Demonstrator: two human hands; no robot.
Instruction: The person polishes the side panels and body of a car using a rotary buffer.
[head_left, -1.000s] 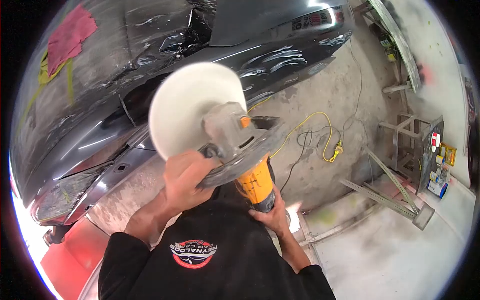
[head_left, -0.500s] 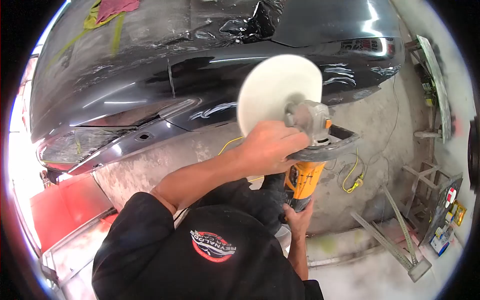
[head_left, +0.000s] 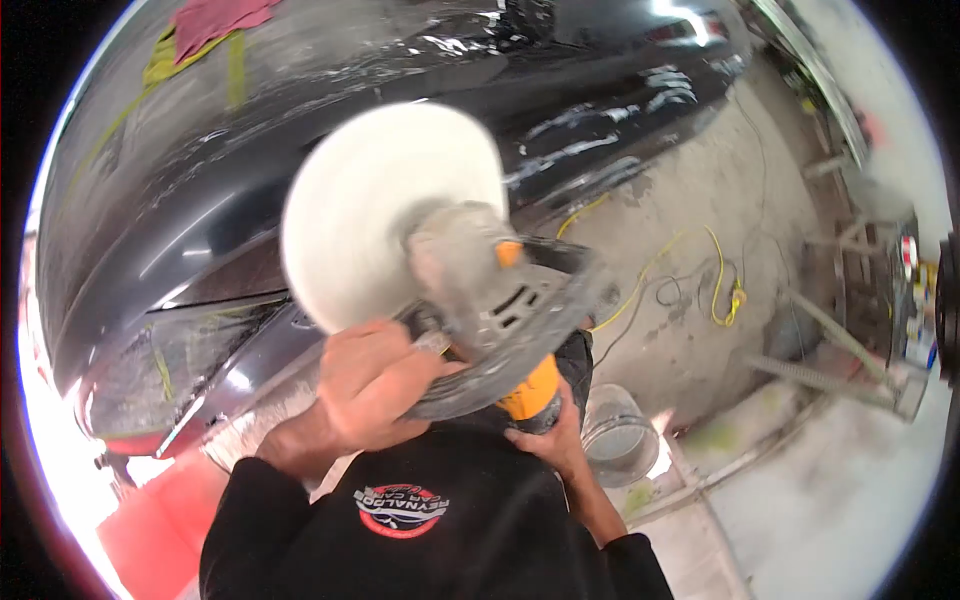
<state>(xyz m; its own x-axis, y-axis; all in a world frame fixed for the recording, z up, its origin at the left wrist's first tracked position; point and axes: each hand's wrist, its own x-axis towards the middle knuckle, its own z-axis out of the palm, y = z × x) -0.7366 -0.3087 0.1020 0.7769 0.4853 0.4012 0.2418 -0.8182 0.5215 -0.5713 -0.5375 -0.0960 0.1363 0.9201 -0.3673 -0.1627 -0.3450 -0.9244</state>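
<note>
My left hand (head_left: 372,385) is closed around the black loop handle at the front of a polisher (head_left: 535,388). Lower down, my right hand (head_left: 560,430) grips the polisher's yellow-and-black rear body, its fingers partly hidden. The round white pad (head_left: 345,215) is blurred at the tool's far end, in front of a glossy black car (head_left: 400,85). Whether the pad touches the bodywork, I cannot tell. White smears mark the car's side to the right of the pad. Clear film covers the headlight area (head_left: 205,350).
A pink and yellow-green cloth (head_left: 215,28) lies on the car. Yellow cord (head_left: 722,300) and dark cable loop over the concrete floor. A clear bucket (head_left: 618,440) stands right of my body. Metal stands (head_left: 830,350) are at right, a red panel (head_left: 165,530) at lower left.
The polisher has moved left along the car and appears closer and more tilted, with both hands still on it. My view has shifted, bringing the bucket into fuller sight.
</note>
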